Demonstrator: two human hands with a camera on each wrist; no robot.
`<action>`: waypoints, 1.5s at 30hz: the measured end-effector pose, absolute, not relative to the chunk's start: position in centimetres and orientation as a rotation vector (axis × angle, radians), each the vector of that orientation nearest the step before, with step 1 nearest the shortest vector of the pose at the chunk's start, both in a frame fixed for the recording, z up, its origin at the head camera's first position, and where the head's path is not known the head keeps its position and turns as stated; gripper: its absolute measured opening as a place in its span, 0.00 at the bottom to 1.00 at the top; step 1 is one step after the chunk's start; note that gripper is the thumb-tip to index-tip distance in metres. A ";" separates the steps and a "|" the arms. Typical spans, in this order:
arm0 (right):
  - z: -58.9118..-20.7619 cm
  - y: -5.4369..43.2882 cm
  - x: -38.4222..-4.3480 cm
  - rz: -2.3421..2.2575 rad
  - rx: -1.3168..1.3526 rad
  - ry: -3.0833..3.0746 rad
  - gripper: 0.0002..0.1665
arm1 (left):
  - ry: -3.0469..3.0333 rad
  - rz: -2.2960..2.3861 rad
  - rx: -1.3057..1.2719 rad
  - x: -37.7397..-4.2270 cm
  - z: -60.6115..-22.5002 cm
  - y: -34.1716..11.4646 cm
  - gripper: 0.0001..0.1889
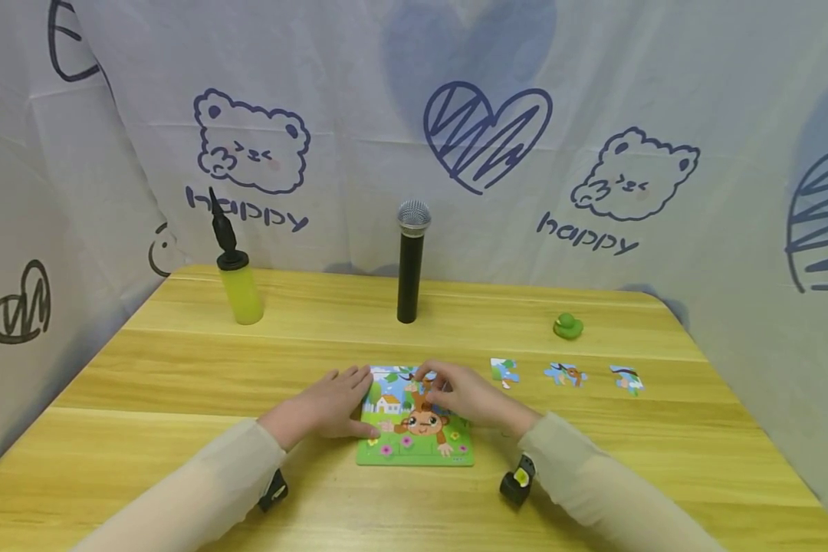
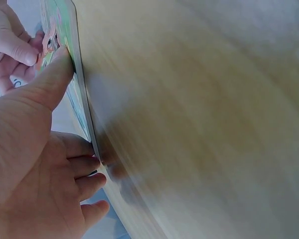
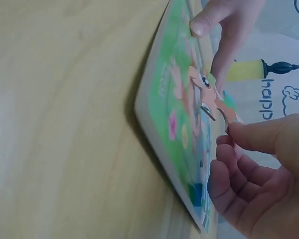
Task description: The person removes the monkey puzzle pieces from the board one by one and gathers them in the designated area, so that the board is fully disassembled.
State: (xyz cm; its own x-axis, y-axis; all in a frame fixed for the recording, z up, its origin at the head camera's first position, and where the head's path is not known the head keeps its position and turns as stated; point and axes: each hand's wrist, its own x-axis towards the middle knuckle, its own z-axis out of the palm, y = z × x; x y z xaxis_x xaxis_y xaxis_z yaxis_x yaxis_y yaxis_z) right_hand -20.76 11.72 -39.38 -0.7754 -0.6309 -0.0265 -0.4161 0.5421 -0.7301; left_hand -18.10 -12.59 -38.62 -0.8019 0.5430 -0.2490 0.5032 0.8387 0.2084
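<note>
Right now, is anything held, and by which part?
The right hand pinches a puzzle piece by one edge; the left hand touches the board.

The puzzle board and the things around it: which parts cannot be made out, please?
Head view: upper right of the puzzle board, covered by the right grip.
Head view: print in the board's lower right corner, too small to read.
Head view: left sleeve, cut off by the bottom edge.
Right wrist view: held edge of the puzzle piece, covered by that grip.

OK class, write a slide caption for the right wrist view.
Right fingers pinch a monkey-face piece over the puzzle board; the left hand touches the board.
</note>
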 end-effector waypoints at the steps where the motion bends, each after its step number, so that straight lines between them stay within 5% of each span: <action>1: -39.3 11.7 -20.8 -1.086 -0.872 2.500 0.12 | 2.719 0.190 0.794 -18.1 -38.6 -12.6 0.47; 17: -37.8 18.9 -20.8 -1.295 -0.588 2.525 0.06 | 2.719 0.165 0.794 -17.8 -38.1 -12.3 0.47; 30: -37.7 27.6 -19.7 -1.309 -0.425 2.525 0.14 | 2.713 0.169 0.788 -17.8 -38.1 -12.3 0.47; 45: -39.1 33.6 -19.2 -1.174 -0.286 2.501 0.11 | 2.709 0.176 0.781 -17.8 -38.2 -12.4 0.47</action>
State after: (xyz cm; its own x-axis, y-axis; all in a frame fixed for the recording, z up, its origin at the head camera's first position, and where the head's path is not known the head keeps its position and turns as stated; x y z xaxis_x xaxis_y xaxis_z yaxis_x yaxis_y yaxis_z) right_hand -19.15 33.57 -39.14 -0.9139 -0.3300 -0.2365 -0.0288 0.6339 -0.7729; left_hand -17.83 -12.40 -38.21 -0.8013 0.5365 -0.2647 0.4978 0.8433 0.2025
